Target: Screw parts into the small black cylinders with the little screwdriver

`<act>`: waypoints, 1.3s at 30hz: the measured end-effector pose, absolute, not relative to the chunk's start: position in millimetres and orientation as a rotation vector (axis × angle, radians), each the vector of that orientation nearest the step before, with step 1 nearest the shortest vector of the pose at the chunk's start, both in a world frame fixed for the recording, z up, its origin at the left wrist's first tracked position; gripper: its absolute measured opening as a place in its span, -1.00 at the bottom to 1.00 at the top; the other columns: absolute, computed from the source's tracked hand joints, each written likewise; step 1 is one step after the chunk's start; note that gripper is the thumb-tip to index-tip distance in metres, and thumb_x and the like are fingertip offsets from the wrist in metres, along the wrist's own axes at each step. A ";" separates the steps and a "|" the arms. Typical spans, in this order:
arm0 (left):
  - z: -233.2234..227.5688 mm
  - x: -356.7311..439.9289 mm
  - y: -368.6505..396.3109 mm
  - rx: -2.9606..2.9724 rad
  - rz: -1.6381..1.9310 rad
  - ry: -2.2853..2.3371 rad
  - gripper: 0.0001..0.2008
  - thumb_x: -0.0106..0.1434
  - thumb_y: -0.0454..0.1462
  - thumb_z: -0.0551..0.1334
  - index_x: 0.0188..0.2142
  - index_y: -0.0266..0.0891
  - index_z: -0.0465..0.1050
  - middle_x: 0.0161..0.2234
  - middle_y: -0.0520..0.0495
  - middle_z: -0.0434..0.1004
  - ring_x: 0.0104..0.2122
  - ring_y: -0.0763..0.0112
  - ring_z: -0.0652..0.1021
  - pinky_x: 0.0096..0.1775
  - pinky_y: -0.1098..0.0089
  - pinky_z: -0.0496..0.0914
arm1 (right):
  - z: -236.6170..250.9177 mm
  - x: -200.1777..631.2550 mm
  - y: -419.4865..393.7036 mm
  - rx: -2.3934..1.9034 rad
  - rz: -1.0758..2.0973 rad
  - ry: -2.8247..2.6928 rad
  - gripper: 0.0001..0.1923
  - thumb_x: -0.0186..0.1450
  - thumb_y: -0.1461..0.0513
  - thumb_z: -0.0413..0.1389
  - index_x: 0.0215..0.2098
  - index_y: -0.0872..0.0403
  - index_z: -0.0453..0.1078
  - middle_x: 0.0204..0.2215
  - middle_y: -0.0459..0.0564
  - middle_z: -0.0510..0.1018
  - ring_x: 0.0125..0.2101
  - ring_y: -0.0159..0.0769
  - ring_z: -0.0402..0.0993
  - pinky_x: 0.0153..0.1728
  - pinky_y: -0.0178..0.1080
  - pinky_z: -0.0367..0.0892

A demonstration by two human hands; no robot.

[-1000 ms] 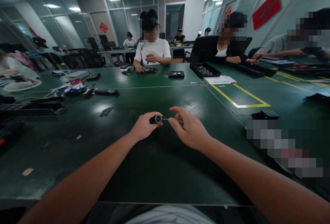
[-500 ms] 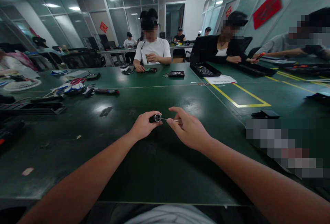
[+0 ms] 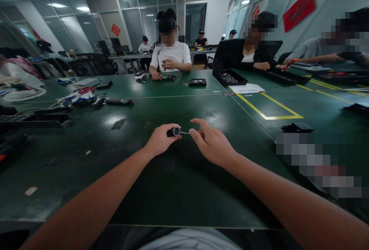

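Head view: we note first the change from half a second before. The thin metal pin (image 3: 185, 132) now shows less length, and our right hand (image 3: 212, 146) sits slightly closer to the black cylinder (image 3: 173, 131). Our left hand (image 3: 160, 141) has not shifted.

The green table (image 3: 178, 188) fills the view; other people work along its far side under ceiling lights. Bare surface lies all around both hands, with the near edge below our forearms. A yellow line (image 3: 268, 108) marks a box to the right.

Left fingers wrap the cylinder, held just above the table. Right thumb and forefinger pinch the pin narrowly, its tip at the cylinder's open end.
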State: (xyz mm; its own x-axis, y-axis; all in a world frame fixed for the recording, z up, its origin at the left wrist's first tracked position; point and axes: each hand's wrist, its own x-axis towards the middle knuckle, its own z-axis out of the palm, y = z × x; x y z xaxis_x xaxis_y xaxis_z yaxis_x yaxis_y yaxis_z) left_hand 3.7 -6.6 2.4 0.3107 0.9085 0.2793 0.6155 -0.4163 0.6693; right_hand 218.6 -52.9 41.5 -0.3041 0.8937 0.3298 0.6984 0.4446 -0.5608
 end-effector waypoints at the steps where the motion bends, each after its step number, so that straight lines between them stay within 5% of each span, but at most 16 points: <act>1: 2.3 4.1 -6.8 2.146 0.889 1.350 -0.70 0.20 -0.26 0.39 -0.05 -0.12 0.55 -0.07 -0.06 0.62 -0.05 0.18 0.56 0.03 0.15 0.40 | 42.2 218.6 -52.7 -1.349 0.432 -2.087 -0.59 0.47 0.13 -0.07 0.21 0.14 0.25 -0.48 -0.07 0.54 -0.46 -0.25 0.46 -0.38 -0.20 0.25; 12: 1.9 2.3 -4.5 2.133 0.908 1.361 -0.69 0.19 -0.26 0.40 -0.05 -0.12 0.54 -0.07 -0.04 0.62 -0.05 0.20 0.57 0.04 0.17 0.38 | 37.4 219.1 -52.3 -1.211 0.392 -2.092 -0.68 0.37 0.23 0.07 0.09 0.09 0.30 -0.41 -0.07 0.52 -0.37 -0.26 0.48 -0.30 -0.21 0.31; 20: 2.0 3.5 -5.9 2.173 0.882 1.346 -0.69 0.19 -0.23 0.40 -0.05 -0.09 0.55 -0.07 -0.04 0.62 -0.05 0.17 0.56 0.03 0.15 0.39 | 41.4 218.9 -53.8 -1.251 0.467 -2.078 -0.78 0.46 0.18 -0.06 0.00 0.06 0.30 -0.53 -0.15 0.46 -0.56 -0.33 0.36 -0.48 -0.26 0.17; 27: -0.5 1.0 -3.1 2.167 0.914 1.356 -0.68 0.19 -0.22 0.40 -0.04 -0.11 0.55 -0.06 -0.06 0.62 -0.05 0.17 0.56 0.04 0.14 0.38 | 37.5 217.9 -54.7 -1.154 0.417 -2.029 -0.94 0.38 0.22 0.09 -0.20 0.04 0.35 -0.30 -0.01 0.57 -0.32 -0.27 0.50 -0.31 -0.24 0.32; 33: 0.3 3.0 -5.6 2.204 0.874 1.360 -0.70 0.18 -0.22 0.41 -0.06 -0.08 0.56 -0.08 -0.04 0.62 -0.07 0.18 0.56 0.02 0.15 0.39 | 44.2 220.6 -53.5 -1.263 0.426 -2.039 -0.70 0.50 0.11 -0.10 -0.16 0.05 0.41 -0.46 -0.07 0.54 -0.47 -0.30 0.45 -0.42 -0.25 0.20; 39: 1.4 3.4 -5.1 2.188 0.878 1.375 -0.69 0.16 -0.25 0.42 -0.07 -0.10 0.56 -0.08 -0.04 0.63 -0.06 0.18 0.56 0.03 0.17 0.39 | 41.5 218.2 -54.4 -1.197 0.434 -2.112 -0.82 0.45 0.22 -0.03 -0.05 0.05 0.36 -0.41 -0.07 0.55 -0.48 -0.33 0.42 -0.41 -0.27 0.22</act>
